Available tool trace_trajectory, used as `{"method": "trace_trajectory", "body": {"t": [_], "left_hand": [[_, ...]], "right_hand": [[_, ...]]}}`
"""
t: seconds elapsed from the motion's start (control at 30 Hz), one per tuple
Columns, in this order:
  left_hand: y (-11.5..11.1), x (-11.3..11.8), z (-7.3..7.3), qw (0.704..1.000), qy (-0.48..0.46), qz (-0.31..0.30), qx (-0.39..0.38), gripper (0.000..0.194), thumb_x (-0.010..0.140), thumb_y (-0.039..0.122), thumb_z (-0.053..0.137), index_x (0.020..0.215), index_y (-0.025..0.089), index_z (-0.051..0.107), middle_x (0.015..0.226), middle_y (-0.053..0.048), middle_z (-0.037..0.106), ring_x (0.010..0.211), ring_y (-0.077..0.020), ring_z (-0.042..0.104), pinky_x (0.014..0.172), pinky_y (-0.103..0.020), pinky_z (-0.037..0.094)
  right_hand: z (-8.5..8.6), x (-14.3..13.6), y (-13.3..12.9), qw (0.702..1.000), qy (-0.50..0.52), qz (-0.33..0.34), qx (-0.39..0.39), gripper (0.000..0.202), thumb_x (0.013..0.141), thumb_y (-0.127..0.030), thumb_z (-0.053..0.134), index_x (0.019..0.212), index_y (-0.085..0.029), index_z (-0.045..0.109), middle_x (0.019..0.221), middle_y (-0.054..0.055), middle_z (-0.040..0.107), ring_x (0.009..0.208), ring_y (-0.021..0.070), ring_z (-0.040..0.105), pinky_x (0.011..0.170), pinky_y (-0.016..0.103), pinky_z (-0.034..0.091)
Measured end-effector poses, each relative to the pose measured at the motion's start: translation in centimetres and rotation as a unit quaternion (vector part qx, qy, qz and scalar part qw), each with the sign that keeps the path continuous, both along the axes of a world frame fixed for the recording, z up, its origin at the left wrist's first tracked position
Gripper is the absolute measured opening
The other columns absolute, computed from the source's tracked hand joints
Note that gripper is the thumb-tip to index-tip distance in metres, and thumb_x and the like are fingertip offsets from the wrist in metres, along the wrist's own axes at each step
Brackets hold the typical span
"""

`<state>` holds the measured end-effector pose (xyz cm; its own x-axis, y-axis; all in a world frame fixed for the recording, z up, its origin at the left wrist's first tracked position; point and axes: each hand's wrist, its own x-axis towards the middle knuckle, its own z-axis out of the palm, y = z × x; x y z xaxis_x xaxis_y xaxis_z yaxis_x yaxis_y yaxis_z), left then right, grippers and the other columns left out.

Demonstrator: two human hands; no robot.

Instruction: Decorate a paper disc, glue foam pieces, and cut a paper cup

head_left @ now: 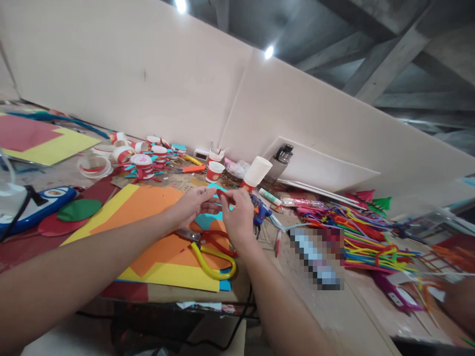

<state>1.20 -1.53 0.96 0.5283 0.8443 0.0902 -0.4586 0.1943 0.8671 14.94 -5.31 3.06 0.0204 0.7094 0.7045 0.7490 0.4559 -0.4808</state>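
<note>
Above the coloured paper, my right hand (237,215) pinches a small red piece (221,193). My left hand (195,205) is beside it, thumb and fingers close together near the piece; whether it grips anything is too small to tell. Orange paper (152,210) lies on yellow paper (178,278), with blue paper (211,217) partly under my hands. Scissors with one yellow and one red handle (213,262) rest on the sheets below my hands. A blue glue gun (262,212) lies just right of my right hand.
Paper cups (215,171) and several red cup figures (143,167) stand toward the wall. A stack of white cups (257,171), a glue stick (270,197) and a grey bottle (279,163) are behind. Colourful pipe cleaners (371,242) spread on the right, near another person's hand (460,301).
</note>
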Motion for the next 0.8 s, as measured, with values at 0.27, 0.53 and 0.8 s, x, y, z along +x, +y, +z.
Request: {"method": "trace_trajectory", "body": {"t": [0.27, 0.53, 0.8], "left_hand": [[0.8, -0.8, 0.5, 0.997, -0.07, 0.037, -0.025, 0.022, 0.078, 0.031, 0.07, 0.092, 0.015, 0.065, 0.091, -0.004, 0.069, 0.077, -0.0127, 0.064, 0.067, -0.023, 0.052], [1.5, -1.0, 0.0, 0.992, -0.087, 0.037, -0.087, 0.028, 0.08, 0.04, 0.066, 0.094, 0.016, 0.065, 0.09, -0.005, 0.069, 0.074, -0.0135, 0.065, 0.065, -0.025, 0.054], [1.0, -0.8, 0.2, 0.995, -0.066, 0.026, -0.072, 0.026, 0.08, 0.038, 0.067, 0.093, 0.015, 0.066, 0.087, -0.005, 0.068, 0.07, -0.0119, 0.063, 0.06, -0.022, 0.052]], "right_hand": [[0.0, 0.0, 0.2, 0.995, -0.016, 0.087, -0.041, 0.022, 0.078, -0.022, 0.066, 0.1, -0.021, 0.064, 0.093, 0.005, 0.056, 0.086, 0.0182, 0.053, 0.075, 0.031, 0.047], [0.4, 0.3, 0.2, 0.986, 0.073, 0.115, -0.091, 0.017, 0.081, -0.03, 0.064, 0.095, -0.021, 0.065, 0.091, 0.004, 0.059, 0.076, 0.0142, 0.055, 0.07, 0.029, 0.047], [-0.2, 0.5, 0.6, 0.975, 0.128, 0.117, -0.142, 0.018, 0.078, -0.034, 0.066, 0.089, -0.019, 0.065, 0.088, 0.005, 0.065, 0.077, 0.0159, 0.059, 0.069, 0.029, 0.047]]}}
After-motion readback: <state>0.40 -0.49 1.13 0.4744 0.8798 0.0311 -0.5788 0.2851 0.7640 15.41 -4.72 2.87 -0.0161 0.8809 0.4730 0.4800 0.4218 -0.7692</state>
